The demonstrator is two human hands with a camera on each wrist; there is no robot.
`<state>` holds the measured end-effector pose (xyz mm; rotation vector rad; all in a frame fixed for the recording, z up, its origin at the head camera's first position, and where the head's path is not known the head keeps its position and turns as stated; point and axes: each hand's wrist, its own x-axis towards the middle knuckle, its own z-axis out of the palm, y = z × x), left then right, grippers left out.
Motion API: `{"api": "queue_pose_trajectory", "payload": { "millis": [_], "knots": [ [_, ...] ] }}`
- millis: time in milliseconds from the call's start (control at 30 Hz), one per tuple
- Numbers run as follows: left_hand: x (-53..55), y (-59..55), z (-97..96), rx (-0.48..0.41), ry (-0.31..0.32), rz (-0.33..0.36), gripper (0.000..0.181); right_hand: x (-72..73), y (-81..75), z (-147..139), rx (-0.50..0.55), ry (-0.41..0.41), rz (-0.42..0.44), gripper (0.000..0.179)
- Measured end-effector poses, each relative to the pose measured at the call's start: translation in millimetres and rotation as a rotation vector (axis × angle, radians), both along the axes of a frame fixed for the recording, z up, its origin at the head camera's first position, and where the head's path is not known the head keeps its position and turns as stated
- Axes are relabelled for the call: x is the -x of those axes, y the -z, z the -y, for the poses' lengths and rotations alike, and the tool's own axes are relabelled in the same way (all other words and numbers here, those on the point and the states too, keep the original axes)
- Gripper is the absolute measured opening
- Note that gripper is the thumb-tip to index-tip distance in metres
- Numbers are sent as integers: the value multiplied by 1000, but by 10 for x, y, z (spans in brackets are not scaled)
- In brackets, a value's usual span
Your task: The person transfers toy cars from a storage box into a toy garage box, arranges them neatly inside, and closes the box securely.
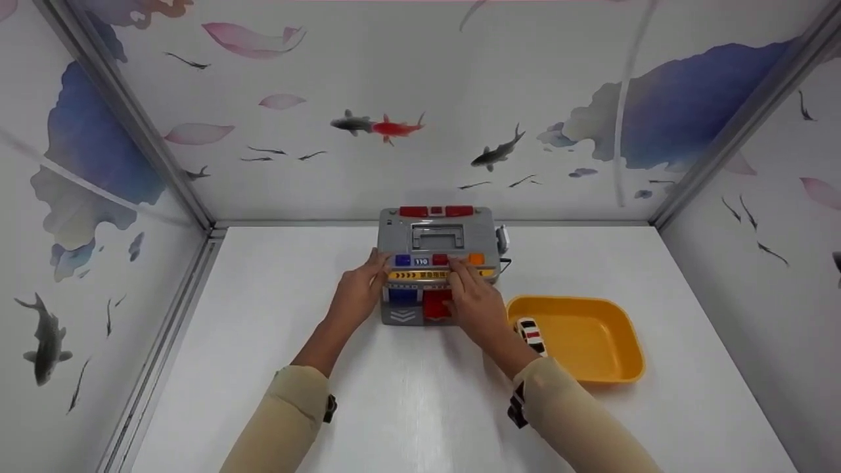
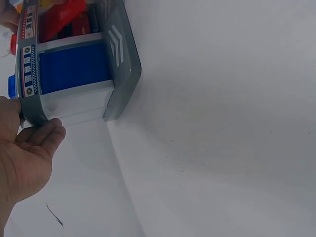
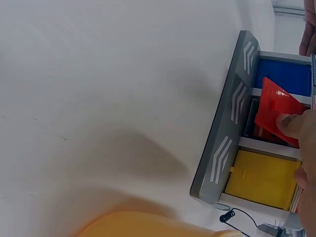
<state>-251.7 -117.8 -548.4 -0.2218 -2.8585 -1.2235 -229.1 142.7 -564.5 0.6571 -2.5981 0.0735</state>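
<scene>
A grey toy garage (image 1: pixel 396 238) stands against the back wall, with coloured buttons on top and blue, red and yellow doors in front. My left hand (image 1: pixel 358 289) grips its left top edge; in the left wrist view, fingertips curl under the corner. Over the front top edge lies my right hand (image 1: pixel 474 303), fingers beside the red button (image 1: pixel 439 259). Its thumb touches the red door (image 3: pixel 274 106), which is tilted ajar. Something red shows in the compartment behind. Both the blue door (image 3: pixel 282 76) and the yellow door (image 3: pixel 262 178) are closed.
To the right of the garage sits a yellow tray (image 1: pixel 591 374) holding a small white toy car (image 1: pixel 529 334) with black and red markings. A black cord (image 3: pixel 227 216) hangs at the garage's right side. Printed walls enclose the white table (image 1: pixel 407 407) on three sides.
</scene>
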Motion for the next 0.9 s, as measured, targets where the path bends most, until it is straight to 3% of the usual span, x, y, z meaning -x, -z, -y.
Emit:
{"api": "queue_pose_trajectory", "payload": {
  "millis": [267, 567, 900],
  "knots": [
    [-7, -52, 59, 54, 23, 29, 52, 26, 99, 26, -33, 5, -16, 63],
    [98, -212, 116, 118, 40, 65, 46, 36, 156, 52, -84, 29, -50, 46],
    [181, -259, 90, 137, 29, 78, 45, 94, 142, 69, -138, 28, -93, 38]
  ]
}}
